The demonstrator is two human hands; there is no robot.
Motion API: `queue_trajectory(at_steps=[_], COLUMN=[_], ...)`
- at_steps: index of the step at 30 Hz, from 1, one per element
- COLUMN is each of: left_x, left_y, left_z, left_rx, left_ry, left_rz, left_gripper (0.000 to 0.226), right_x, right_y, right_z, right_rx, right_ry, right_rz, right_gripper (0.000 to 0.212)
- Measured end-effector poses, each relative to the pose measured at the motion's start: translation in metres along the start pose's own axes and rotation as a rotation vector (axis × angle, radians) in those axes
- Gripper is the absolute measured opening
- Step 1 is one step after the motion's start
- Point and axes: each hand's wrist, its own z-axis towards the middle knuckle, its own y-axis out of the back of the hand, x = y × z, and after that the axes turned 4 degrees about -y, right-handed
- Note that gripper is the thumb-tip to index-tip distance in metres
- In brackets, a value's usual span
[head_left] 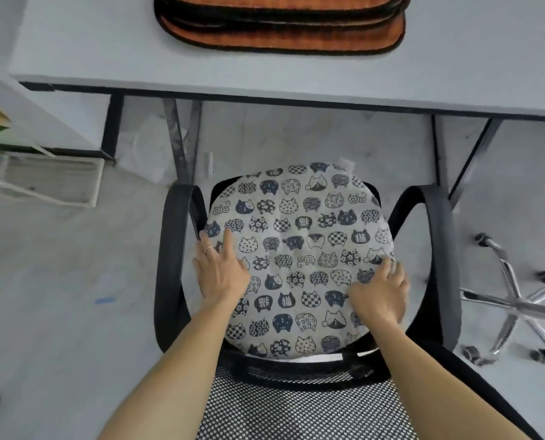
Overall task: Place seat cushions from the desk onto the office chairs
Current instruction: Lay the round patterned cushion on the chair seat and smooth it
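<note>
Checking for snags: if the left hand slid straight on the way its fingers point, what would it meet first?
More of the cat-print cushion the left hand lies on; past its far rim, probably open space under the desk.

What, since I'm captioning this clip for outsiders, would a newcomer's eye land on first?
The round cat-print cushion lying on the seat of the black office chair, centre frame, with the left hand and right hand resting on its left and right sides. Next, the stack of orange cushions on the grey desk at the top edge.
</note>
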Motion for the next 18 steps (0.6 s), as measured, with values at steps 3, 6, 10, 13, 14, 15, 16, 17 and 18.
queue_trajectory(at_steps=[3,6,10,13,14,15,16,17,18], left_x=[0.005,0.017,0.029,0.029,0.027,0.024,0.02,0.017,0.012], left_y=[-0.017,-0.043,-0.067,-0.081,-0.079,-0.072,-0.06,-0.045,-0.029], left_z=[0.016,0.033,0.043,0.052,0.053,0.056,0.057,0.056,0.055], left_rx=[-0.099,-0.092,-0.169,-0.217,-0.175,-0.098,0.023,0.152,0.278], left_ry=[-0.306,-0.362,-0.398,-0.399,-0.385,-0.365,-0.337,-0.309,-0.281], left_rz=[0.137,0.206,0.187,0.209,0.219,0.243,0.273,0.305,0.324], left_gripper=[0.073,0.075,0.077,0.078,0.08,0.083,0.086,0.09,0.093], right_x=[0.01,0.007,-0.002,0.001,0.003,0.007,0.009,0.014,0.021], right_y=[-0.01,-0.03,-0.051,-0.061,-0.06,-0.055,-0.045,-0.03,-0.015], right_z=[0.019,0.044,0.057,0.064,0.067,0.068,0.066,0.061,0.059], right_rx=[-0.151,-0.157,-0.146,-0.138,-0.11,-0.057,0.034,0.132,0.242], right_ry=[0.327,0.414,0.37,0.382,0.385,0.376,0.356,0.333,0.304], right_rz=[-0.143,-0.233,-0.267,-0.276,-0.276,-0.287,-0.332,-0.397,-0.452], right_gripper=[0.073,0.072,0.07,0.07,0.071,0.072,0.074,0.079,0.085])
